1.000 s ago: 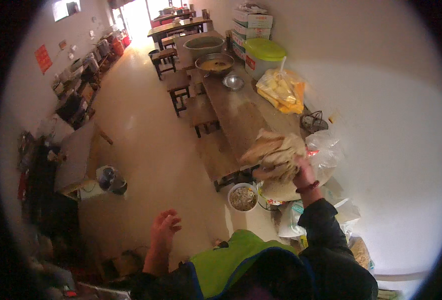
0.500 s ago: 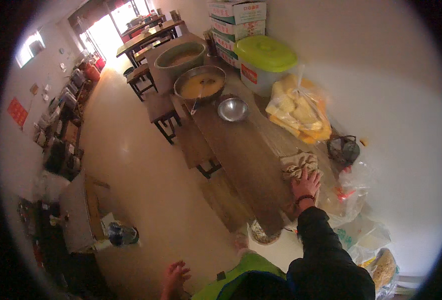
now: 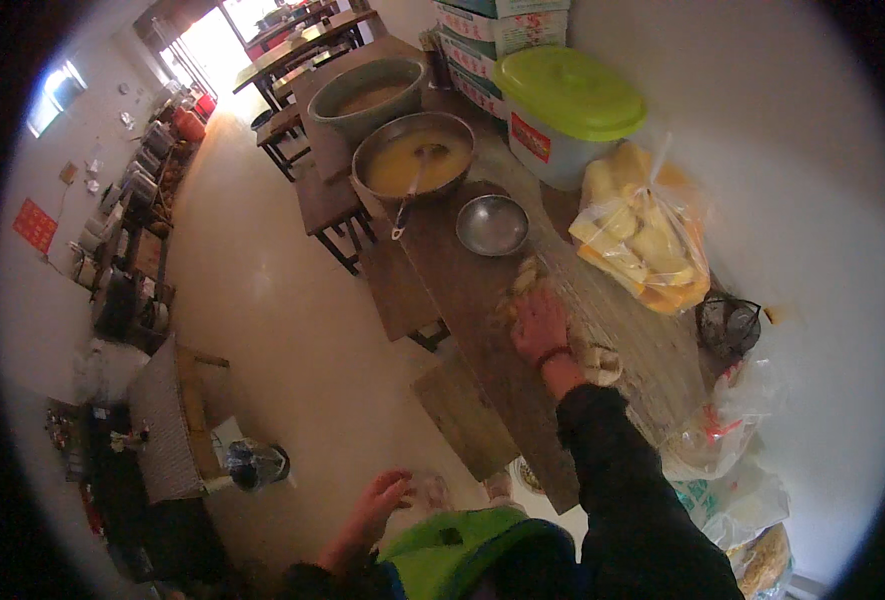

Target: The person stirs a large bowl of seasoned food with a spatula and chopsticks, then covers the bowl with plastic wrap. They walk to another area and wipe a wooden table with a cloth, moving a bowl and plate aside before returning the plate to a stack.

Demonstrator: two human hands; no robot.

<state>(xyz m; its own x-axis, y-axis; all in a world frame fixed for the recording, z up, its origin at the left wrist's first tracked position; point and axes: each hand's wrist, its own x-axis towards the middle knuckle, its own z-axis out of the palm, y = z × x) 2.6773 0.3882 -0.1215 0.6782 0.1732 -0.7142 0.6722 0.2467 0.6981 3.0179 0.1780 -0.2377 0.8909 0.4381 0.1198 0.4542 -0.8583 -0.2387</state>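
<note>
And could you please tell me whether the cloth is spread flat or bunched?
Bunched: the cloth shows crumpled folds beside the right hand.

The tabletop was smooth wood with a faint sheen, the rag matt, crumpled cloth, the small bowl glossy metal, the lid smooth plastic, the tub translucent plastic, the tied bag thin, shiny plastic, and the floor smooth and glossy.
</note>
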